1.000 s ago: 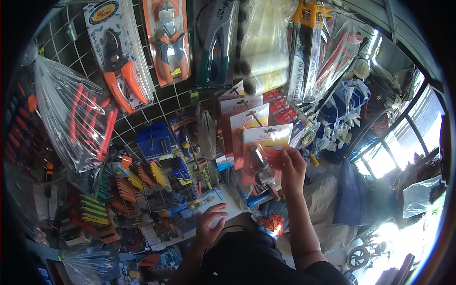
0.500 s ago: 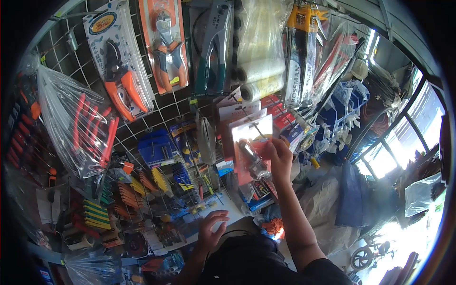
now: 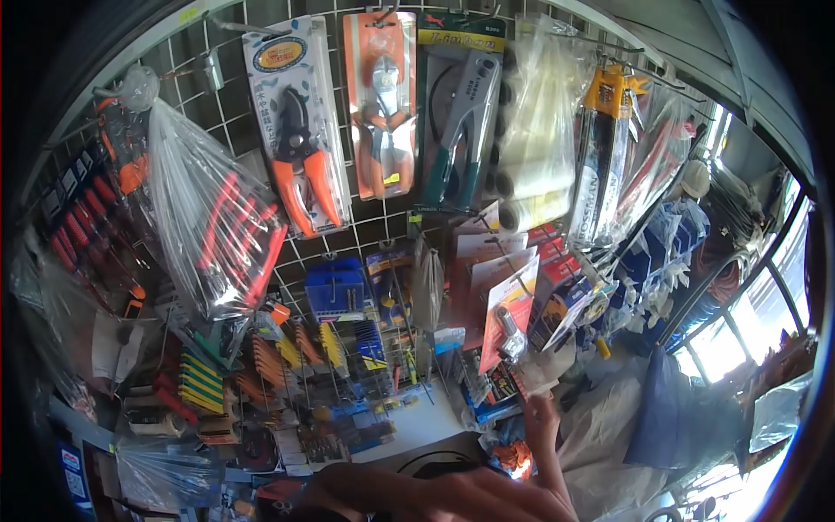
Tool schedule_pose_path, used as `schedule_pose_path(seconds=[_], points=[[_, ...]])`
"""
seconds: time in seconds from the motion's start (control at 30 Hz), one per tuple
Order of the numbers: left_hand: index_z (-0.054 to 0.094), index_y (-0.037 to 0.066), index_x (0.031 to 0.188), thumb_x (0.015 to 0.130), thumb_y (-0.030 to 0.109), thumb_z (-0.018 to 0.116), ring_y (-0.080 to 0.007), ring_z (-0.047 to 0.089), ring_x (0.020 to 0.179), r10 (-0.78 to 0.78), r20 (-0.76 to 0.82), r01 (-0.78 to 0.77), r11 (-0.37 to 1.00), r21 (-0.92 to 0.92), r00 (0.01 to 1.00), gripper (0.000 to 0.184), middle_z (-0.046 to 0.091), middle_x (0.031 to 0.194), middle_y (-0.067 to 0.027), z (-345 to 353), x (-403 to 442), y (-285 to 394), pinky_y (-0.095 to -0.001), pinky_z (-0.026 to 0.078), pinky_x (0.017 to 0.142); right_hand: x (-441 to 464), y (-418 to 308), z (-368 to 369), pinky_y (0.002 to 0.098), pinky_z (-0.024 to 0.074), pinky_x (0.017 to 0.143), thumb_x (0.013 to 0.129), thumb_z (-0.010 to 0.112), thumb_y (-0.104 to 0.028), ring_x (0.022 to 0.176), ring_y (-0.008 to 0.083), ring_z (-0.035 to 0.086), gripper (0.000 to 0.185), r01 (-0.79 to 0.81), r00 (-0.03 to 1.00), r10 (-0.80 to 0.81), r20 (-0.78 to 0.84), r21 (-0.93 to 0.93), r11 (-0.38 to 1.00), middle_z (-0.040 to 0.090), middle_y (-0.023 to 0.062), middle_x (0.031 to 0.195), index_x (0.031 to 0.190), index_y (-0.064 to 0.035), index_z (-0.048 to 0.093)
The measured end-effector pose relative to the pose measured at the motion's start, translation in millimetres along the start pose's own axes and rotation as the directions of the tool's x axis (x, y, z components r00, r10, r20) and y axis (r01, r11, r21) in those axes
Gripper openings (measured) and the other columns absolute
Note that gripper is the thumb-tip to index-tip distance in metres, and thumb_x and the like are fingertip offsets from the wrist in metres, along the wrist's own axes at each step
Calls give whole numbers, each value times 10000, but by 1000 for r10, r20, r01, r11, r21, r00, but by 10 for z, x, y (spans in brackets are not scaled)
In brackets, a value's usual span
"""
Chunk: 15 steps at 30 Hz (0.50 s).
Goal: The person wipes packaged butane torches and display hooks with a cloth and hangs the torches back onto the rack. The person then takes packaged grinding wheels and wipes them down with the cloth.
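Note:
My right hand is raised at lower centre right, just below a red-and-white carded tool with a shiny metal body. That card hangs tilted on its hook. Beside my fingers is a pale, partly see-through patch; blur hides whether they grip it. My left arm crosses low along the bottom edge, and its blurred hand region shows no clear fingers. Other red-backed cards hang behind the tilted one.
A wire grid above carries orange-handled pruning shears, orange-handled pliers, a green-handled cutter and bagged pale rolls. Blue packs hang left of the cards. Grey sheeting stands at right.
My right hand has left the carded tool and dropped lower. The card now hangs turned and tilted. My left arm has swung rightward across my body, and the view has shifted.

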<state>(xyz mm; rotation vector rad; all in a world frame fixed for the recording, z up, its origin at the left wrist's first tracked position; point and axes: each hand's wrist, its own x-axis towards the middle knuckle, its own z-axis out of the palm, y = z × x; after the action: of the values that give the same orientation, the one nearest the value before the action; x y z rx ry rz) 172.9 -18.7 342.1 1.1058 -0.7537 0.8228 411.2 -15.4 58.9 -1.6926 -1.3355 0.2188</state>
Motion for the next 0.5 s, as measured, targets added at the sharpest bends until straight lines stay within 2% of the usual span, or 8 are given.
schedule_pose_path(seconds=[0.1,0.17,0.2,0.23,0.27,0.33,0.4,0.5], points=[[618,-154,1182,1008,543,409,-406,624,1069,266,64,-244,941,-233,962,748,586,1191,-304,154,319,-177,-505,488,905,-639,571,27,430,533,767,828,641,-75,876,369,681,166,-1,985,19,171,-103,995,680,190,912,988,-30,650],[620,-158,1173,1010,542,403,-409,622,1054,176,52,-153,941,-303,983,750,590,1178,-299,159,288,-231,-497,490,901,-1068,805,-63,455,541,796,840,633,-164,898,394,673,225,-27,944,86,318,-186,982,690,187,972,1030,-47,662],[623,-162,1165,1013,540,397,-413,620,1039,98,38,-79,936,-342,994,752,594,1164,-293,159,275,-265,-490,492,897,-1339,957,-109,455,541,796,840,633,-164,898,394,673,225,-72,950,128,285,-198,977,690,187,972,1030,-47,662],[623,-162,1165,1013,540,397,-413,620,1039,77,50,-52,921,-387,996,752,594,1164,-293,138,284,-321,-490,492,897,-1643,1192,-119,456,543,814,845,628,-202,912,391,673,260,-175,856,328,400,-371,912,693,179,1007,1061,-63,669],[622,-164,1163,1016,534,394,-411,616,1036,87,62,-55,915,-401,994,748,594,1156,-295,108,286,-386,-493,492,895,-1964,1404,-146,456,546,832,850,624,-239,926,388,673,296,-242,710,523,472,-534,810,695,171,1042,1093,-78,677],[622,-166,1160,1019,528,392,-409,613,1032,86,77,-43,895,-444,993,745,595,1148,-297,48,289,-491,-496,493,892,-2620,1759,-350,449,536,883,847,633,-304,975,368,671,339,-293,559,643,523,-602,743,697,162,1081,1123,-115,691],[614,-170,1168,1022,519,392,-408,604,1049,57,114,0,893,-450,992,738,592,1143,-305,-1,279,-557,-496,499,882,-3197,1972,-544,444,515,929,845,637,-344,1022,345,665,342,-396,461,750,475,-646,652,703,152,1084,1108,-137,707],[599,-185,1174,1019,523,400,-419,597,1066,44,54,-7,834,-551,998,751,582,1149,-322,-14,266,-671,-503,503,887,-3623,1900,-840,440,518,924,854,607,-339,1032,350,656,311,-416,354,807,473,-693,588,694,152,1101,1073,-143,708]])
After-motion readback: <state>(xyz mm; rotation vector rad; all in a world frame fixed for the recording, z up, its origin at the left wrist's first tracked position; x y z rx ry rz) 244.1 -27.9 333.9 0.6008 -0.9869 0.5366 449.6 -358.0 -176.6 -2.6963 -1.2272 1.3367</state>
